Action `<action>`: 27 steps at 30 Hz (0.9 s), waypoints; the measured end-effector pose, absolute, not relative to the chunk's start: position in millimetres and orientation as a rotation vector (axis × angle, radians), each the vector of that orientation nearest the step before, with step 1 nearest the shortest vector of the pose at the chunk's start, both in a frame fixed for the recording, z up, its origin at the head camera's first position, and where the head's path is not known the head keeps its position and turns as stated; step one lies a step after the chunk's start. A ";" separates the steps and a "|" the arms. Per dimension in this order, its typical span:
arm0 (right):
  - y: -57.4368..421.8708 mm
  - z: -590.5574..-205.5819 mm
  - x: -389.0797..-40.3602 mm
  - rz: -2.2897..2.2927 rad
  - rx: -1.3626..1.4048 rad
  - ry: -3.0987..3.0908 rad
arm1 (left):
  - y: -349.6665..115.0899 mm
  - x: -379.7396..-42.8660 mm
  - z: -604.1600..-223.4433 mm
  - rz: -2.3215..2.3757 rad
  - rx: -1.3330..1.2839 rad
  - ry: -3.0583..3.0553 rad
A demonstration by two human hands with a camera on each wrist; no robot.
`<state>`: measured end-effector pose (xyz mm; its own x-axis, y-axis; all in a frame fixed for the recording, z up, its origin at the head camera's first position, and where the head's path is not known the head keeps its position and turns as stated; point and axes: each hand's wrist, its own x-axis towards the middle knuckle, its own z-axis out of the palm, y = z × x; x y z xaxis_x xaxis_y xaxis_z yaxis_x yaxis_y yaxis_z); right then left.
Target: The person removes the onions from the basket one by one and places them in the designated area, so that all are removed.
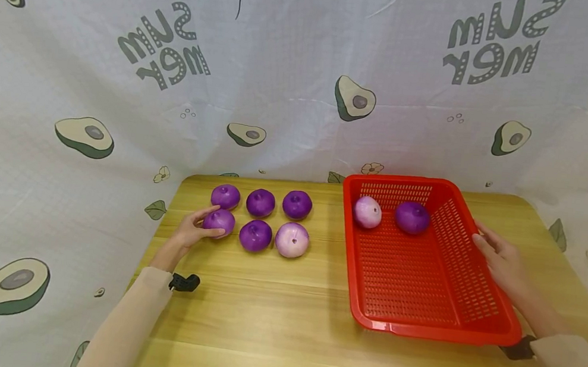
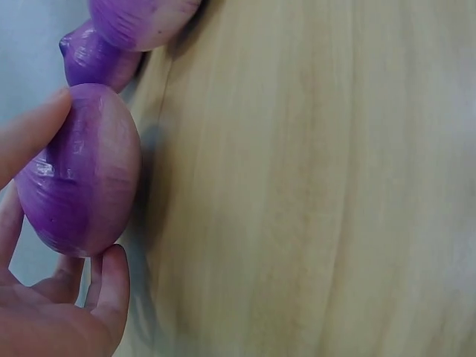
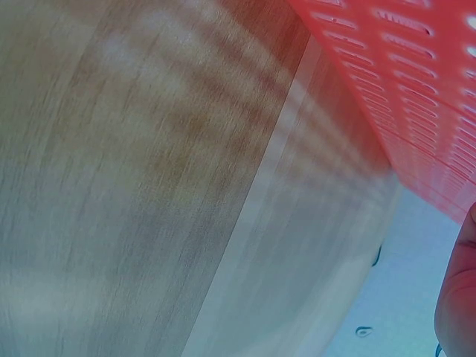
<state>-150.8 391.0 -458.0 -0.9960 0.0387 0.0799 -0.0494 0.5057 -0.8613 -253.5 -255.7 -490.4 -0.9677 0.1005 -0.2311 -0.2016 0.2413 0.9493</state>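
Observation:
At the left end of the front row, my left hand [image 1: 187,236] grips a purple onion [image 1: 221,224] between thumb and fingers. The left wrist view shows the thumb on one side of this onion [image 2: 93,175] and fingertips on the other. Close around it stand more onions: a purple onion [image 1: 225,196] behind, a purple onion [image 1: 255,235] beside it. My right hand [image 1: 503,262] holds the right rim of a red plastic basket [image 1: 434,331]; some of its fingers are hidden. Inside the basket are a pale onion [image 1: 368,212] and a purple onion [image 1: 412,217].
A pale onion [image 1: 292,240] ends the front row on the right. Behind it are two purple onions, one in the middle [image 1: 260,203] and one at the right [image 1: 297,205]. All rest on a wooden table [image 1: 258,317], with a printed cloth [image 1: 297,46] hanging behind.

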 end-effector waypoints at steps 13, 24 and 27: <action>390.6 -459.1 -149.1 1.442 0.021 -2.669 | -260.0 -253.5 -488.6 1.717 -0.089 2.323; 389.6 -458.4 -149.9 1.456 0.010 -2.655 | -260.3 -258.1 -462.7 1.677 0.009 2.390; 389.2 -458.2 -149.3 1.461 0.006 -2.659 | -256.0 -259.5 -451.9 1.700 0.082 2.395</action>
<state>-149.3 389.2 -458.2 -0.9942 0.0482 0.0957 -0.0549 0.5374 -0.8415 -259.5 -256.0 -451.9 -0.9778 0.1618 -0.1329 -0.0721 0.3356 0.9393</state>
